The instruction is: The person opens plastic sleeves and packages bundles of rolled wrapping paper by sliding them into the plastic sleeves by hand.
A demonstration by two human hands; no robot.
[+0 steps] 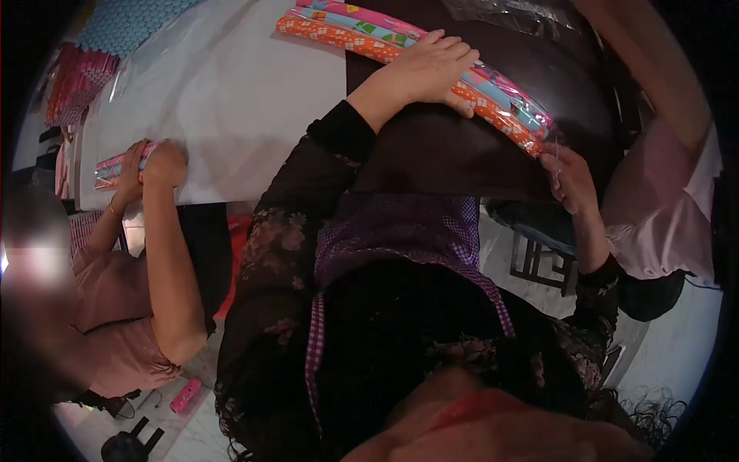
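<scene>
A long bundle of patterned rolls (500, 108), orange, light blue and pink, lies in clear plastic across the light and dark parts of the table. My left hand (435, 68) rests flat over the middle of the bundle, its fingers stretched across the rolls. At the bundle's right end, my right hand (568, 175) has its fingers closed on the clear plastic wrap (556, 146) that sticks out past the rolls. The orange roll with white shapes is on the side nearest me.
At the left, a co-worker's hands (146, 165) hold a similar bundle (110, 171). Stacked pink rolls (81, 81) and a blue bumpy pile (131, 23) lie at the upper left. Clear plastic (508, 11) lies at the far edge. Another person's arm (654, 61) reaches in from the right.
</scene>
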